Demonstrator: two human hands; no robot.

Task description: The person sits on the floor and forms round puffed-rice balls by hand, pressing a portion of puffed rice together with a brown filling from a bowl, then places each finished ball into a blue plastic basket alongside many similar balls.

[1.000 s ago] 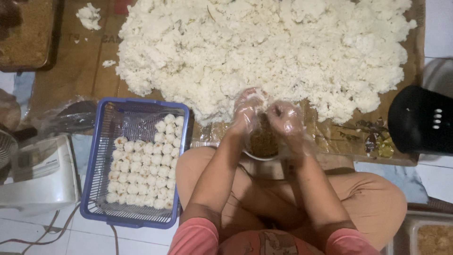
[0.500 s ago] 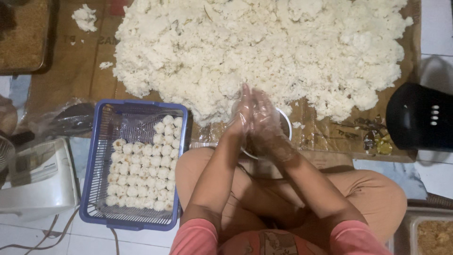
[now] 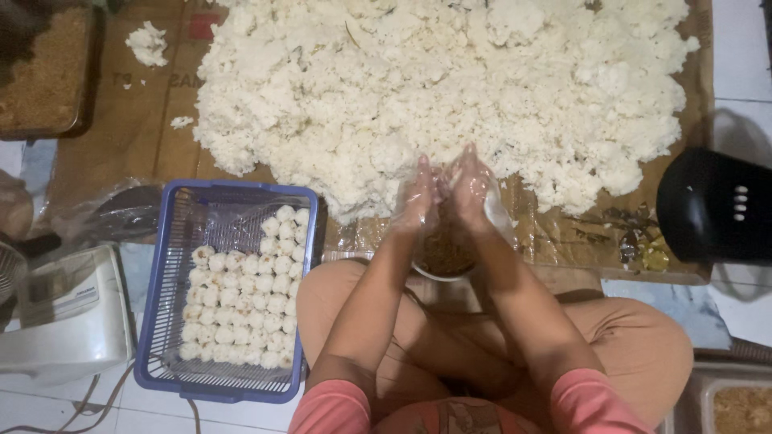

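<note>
The left hand (image 3: pixel 416 193) and right hand (image 3: pixel 466 186), both in thin clear gloves, are pressed together palm to palm, and what is held between them cannot be seen. They are held just above a small bowl (image 3: pixel 442 255) of brown filling, at the near edge of the big rice pile (image 3: pixel 434 80). If the palms are opened too fast, something could be dropped beside the blue basket (image 3: pixel 229 293) of rice balls (image 3: pixel 241 297).

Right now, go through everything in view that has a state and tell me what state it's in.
Left hand: gloved, pressed palm to palm against the right.
Right hand: gloved, cupped against the left.
Bowl: under the hands, holds brown filling.
Rice heap: spread loose over cardboard.
Blue basket: about half filled with rows of white balls.
Brown tray: filled with brown crumbs.
</note>
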